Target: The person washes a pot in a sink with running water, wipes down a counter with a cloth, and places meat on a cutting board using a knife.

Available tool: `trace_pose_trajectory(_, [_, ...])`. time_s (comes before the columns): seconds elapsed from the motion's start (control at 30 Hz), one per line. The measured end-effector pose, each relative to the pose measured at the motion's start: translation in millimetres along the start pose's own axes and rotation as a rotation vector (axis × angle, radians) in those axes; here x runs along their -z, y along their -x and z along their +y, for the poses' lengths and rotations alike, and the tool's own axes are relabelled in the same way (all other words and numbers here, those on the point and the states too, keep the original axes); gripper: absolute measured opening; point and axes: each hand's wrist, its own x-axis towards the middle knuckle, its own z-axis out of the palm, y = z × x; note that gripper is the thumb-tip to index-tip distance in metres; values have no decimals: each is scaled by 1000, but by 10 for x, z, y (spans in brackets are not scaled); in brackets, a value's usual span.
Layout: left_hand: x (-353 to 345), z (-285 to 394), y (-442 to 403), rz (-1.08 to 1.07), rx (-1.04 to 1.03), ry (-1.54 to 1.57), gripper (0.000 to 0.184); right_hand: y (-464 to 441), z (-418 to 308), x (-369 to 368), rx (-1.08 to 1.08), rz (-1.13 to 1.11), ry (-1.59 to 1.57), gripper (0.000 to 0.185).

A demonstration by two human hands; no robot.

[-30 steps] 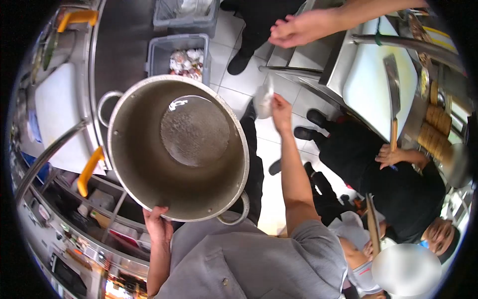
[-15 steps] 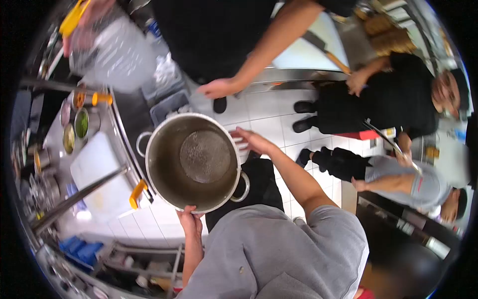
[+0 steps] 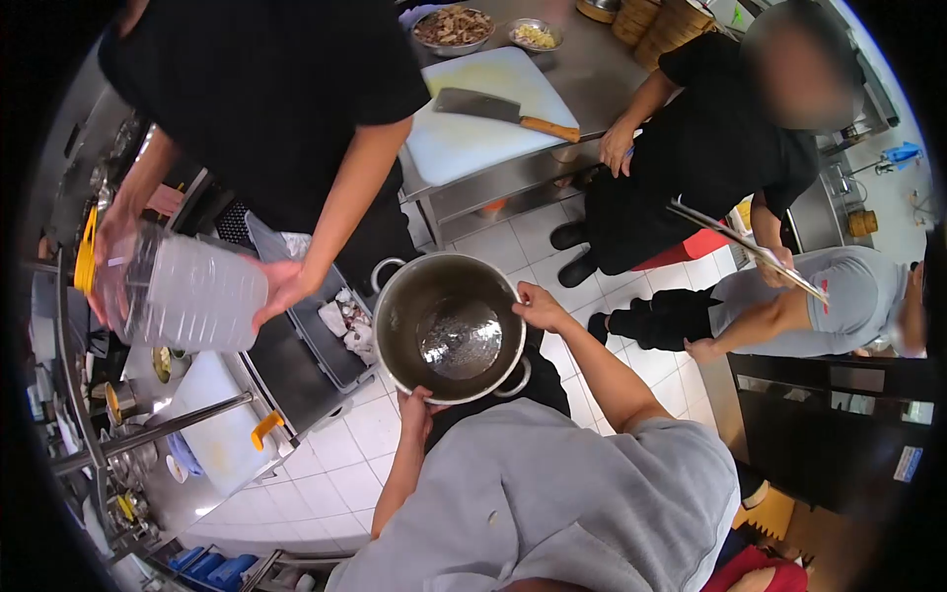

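A large metal stockpot (image 3: 400, 321) with two loop handles is held in front of my body, its mouth facing up. Its bottom looks shiny and wet. My left hand (image 3: 416, 407) grips the near left rim, fingers closed. On the opposite right side, my right hand (image 3: 541, 307) pinches the rim between thumb and fingers. To the left of the pot, a co-worker in black holds a big clear plastic jar (image 3: 192, 289) with a yellow lid (image 3: 86, 249) in both hands.
A cleaver (image 3: 478, 104) lies on a white cutting board (image 3: 464, 153) on the far counter. Just left of the pot is a grey bin (image 3: 330, 365) with crumpled contents. Another board (image 3: 212, 419) lies at left. Two more people stand at right, one holding a clipboard-like flat object (image 3: 740, 245).
My right hand, previously open beside the pot, has taken hold of its rim. The pot has shifted right. The co-worker's jar has come down closer, now held in both hands.
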Motion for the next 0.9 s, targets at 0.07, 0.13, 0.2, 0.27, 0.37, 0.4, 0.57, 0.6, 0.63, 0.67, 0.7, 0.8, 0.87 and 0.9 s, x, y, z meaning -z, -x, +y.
trace_pose_trajectory(0.07, [-293,-150,-202,-46,21,-25,69,-37,348,278,-19,16,-35,26])
trace_pose_trajectory(0.13, [-642,-210,-314,-46,29,-48,70,-110,645,501,-65,85,-90,27])
trace_pose_trajectory(0.2, [-1079,-305,-370,8,-20,-119,64,-221,1036,732,-105,77,-221,26])
trace_pose_trajectory(0.27, [-1368,-389,-520,-12,-21,-152,64,-270,1214,993,-122,104,-295,24])
trace_pose_trajectory(0.37, [-1740,-436,-648,-129,39,-163,70,-291,1263,1365,-163,126,-288,24])
trace_pose_trajectory(0.4, [-1855,-459,-662,-125,39,-155,70,-343,1403,1449,-169,146,-285,24])
trace_pose_trajectory(0.57, [-2248,-495,-747,-88,37,-145,71,-444,1377,1772,-187,201,-240,23])
trace_pose_trajectory(0.6, [-2305,-492,-775,-66,51,-141,72,-472,1355,1805,-180,199,-228,23])
trace_pose_trajectory(0.63, [-2343,-473,-801,-52,57,-141,74,-527,1311,1828,-195,213,-216,23])
trace_pose_trajectory(0.67, [-2372,-436,-838,-54,96,-128,79,-594,1276,1859,-206,226,-203,23])
trace_pose_trajectory(0.7, [-2372,-457,-865,-13,76,-104,81,-706,1347,1848,-238,205,-221,23])
trace_pose_trajectory(0.8, [-2387,-549,-848,50,15,-35,85,-864,1437,1771,-163,171,-250,25])
trace_pose_trajectory(0.87, [-2358,-596,-799,96,-33,24,86,-915,1343,1749,-121,140,-239,26])
trace_pose_trajectory(0.9, [-2353,-599,-769,108,-78,39,87,-933,1281,1711,-40,135,-244,23])
